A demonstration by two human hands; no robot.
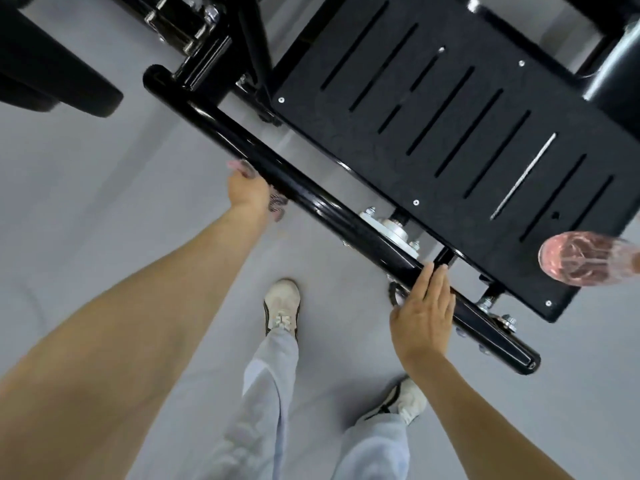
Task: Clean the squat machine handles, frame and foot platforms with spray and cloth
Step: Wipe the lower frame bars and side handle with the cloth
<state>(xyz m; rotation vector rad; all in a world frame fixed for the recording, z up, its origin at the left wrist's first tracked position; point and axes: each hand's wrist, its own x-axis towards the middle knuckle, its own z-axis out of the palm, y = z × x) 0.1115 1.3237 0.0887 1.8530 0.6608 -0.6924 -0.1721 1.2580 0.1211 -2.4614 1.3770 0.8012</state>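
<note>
Floor (104, 202), grey, fills the view from 6 to 10 o'clock. Next in size, the machine's black foot platform (571, 133), cut with long parallel slots, takes up the 1 to 3 o'clock part. Along its near edge a glossy black frame bar (329, 209) runs slantwise from 10 o'clock down to 4 o'clock. A silver bolted flange (391, 233) sits just behind the bar's middle. A dark padded part (52, 64) shows at 10 o'clock, well apart from the hands. Pale trousers (270, 393) descend from 6 o'clock, with two light shoes (282, 303) on the floor at 6 and 5 o'clock. The left hand (247, 188), just off centre toward 10 o'clock, is clenched round a patterned cloth (278, 204) and holds it against the near side of the bar; only a corner of the cloth shows past the hand. The right hand (422, 306), at 4 o'clock, is released, with straight fingers lying flat on the bar nearer its lower end. A clear pinkish bottle (585, 263) is at 3 o'clock over the platform's near right corner; I cannot tell whether it stands or lies there.
</note>
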